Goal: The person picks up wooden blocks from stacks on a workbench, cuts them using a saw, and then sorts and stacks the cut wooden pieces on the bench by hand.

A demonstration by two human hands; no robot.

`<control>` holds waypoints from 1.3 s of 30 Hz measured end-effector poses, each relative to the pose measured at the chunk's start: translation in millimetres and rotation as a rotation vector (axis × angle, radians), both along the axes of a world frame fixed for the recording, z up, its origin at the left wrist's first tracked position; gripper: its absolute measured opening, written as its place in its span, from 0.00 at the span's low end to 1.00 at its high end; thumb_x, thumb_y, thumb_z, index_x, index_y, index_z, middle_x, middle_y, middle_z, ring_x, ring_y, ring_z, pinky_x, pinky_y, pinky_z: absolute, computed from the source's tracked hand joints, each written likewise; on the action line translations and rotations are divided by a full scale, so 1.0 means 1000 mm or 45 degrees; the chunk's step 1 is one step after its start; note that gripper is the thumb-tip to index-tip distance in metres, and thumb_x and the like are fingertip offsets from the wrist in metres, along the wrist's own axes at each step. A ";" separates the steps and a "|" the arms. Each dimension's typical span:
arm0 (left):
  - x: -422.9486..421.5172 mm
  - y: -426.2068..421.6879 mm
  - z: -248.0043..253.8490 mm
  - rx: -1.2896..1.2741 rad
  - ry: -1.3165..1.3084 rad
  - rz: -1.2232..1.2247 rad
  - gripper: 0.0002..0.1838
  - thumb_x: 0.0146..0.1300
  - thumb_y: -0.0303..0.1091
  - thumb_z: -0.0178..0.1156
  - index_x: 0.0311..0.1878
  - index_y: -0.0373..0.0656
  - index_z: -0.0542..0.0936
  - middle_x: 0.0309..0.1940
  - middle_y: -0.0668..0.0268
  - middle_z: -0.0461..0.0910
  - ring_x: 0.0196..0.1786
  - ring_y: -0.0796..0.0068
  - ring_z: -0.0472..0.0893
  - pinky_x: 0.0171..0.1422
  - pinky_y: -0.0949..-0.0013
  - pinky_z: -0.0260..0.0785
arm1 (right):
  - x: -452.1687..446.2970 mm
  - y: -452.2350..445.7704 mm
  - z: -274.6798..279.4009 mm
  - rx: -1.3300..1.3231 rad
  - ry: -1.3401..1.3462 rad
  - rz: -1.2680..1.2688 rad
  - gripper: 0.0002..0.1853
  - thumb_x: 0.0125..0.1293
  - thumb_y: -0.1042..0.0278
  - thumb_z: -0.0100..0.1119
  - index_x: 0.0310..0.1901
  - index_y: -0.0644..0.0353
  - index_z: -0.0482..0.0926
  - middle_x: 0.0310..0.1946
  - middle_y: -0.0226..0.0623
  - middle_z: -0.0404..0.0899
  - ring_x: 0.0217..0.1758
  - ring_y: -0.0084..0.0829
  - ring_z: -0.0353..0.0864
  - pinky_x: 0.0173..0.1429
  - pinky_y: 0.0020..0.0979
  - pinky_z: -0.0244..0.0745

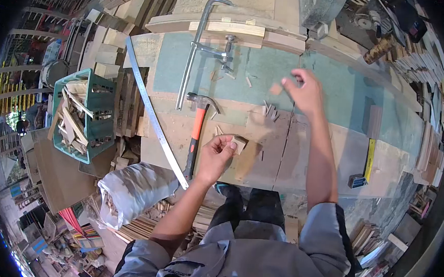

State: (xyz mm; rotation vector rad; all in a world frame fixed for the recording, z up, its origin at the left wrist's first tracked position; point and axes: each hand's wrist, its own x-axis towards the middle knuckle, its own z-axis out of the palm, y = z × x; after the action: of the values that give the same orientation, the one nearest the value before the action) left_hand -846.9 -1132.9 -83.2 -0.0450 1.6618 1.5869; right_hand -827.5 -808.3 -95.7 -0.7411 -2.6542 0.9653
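A small wooden block [239, 144] is pinched between the thumb and fingers of my left hand [218, 157], above the front part of the workbench [302, 153]. My right hand [305, 92] is raised over the green part of the bench, its fingers curled. Beside its fingertips is a small blurred brown piece [276, 89]; whether they touch it is unclear. Several small wood pieces [271, 111] lie below and left of my right hand. A hammer with an orange and black handle [197, 129] lies left of my left hand.
A metal clamp [189, 68] lies at the back. Left of the hammer is a long metal ruler [152, 109]. A green crate [101, 123] holds wood scraps. On the right are a yellow tape measure [357, 181] and a wooden strip [374, 121].
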 end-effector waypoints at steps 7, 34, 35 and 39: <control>0.001 -0.016 0.001 -0.077 0.026 -0.019 0.16 0.71 0.35 0.66 0.55 0.33 0.80 0.44 0.66 0.84 0.43 0.80 0.82 0.53 0.72 0.76 | -0.069 0.053 -0.036 -0.065 0.075 -0.681 0.27 0.70 0.43 0.57 0.41 0.65 0.85 0.39 0.54 0.86 0.46 0.55 0.85 0.53 0.49 0.76; -0.067 0.137 0.020 -0.457 1.207 -0.869 0.24 0.55 0.43 0.69 0.47 0.34 0.78 0.44 0.42 0.81 0.49 0.45 0.83 0.56 0.52 0.76 | 0.234 0.098 0.019 -0.990 1.300 -1.708 0.13 0.66 0.60 0.69 0.42 0.60 0.79 0.29 0.30 0.74 0.31 0.22 0.75 0.40 0.25 0.76; -0.065 0.137 0.024 -0.461 1.210 -0.869 0.24 0.55 0.43 0.69 0.47 0.34 0.78 0.44 0.42 0.81 0.49 0.45 0.83 0.56 0.52 0.76 | 0.233 0.092 0.018 -0.903 1.225 -1.589 0.16 0.64 0.58 0.70 0.44 0.61 0.80 0.29 0.32 0.76 0.32 0.24 0.76 0.42 0.27 0.77; -0.056 0.129 0.005 -0.307 1.177 -0.864 0.24 0.52 0.38 0.72 0.49 0.36 0.79 0.45 0.48 0.82 0.49 0.46 0.83 0.55 0.54 0.77 | 0.206 0.066 0.016 0.069 0.204 -1.515 0.23 0.59 0.58 0.70 0.52 0.64 0.81 0.39 0.41 0.82 0.43 0.36 0.83 0.51 0.37 0.79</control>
State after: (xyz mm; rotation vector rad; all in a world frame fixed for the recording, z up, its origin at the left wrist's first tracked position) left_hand -902.9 -1003.8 -78.4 1.1545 2.1905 0.8879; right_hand -621.9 -742.8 -80.2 -1.7777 -1.5650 0.5316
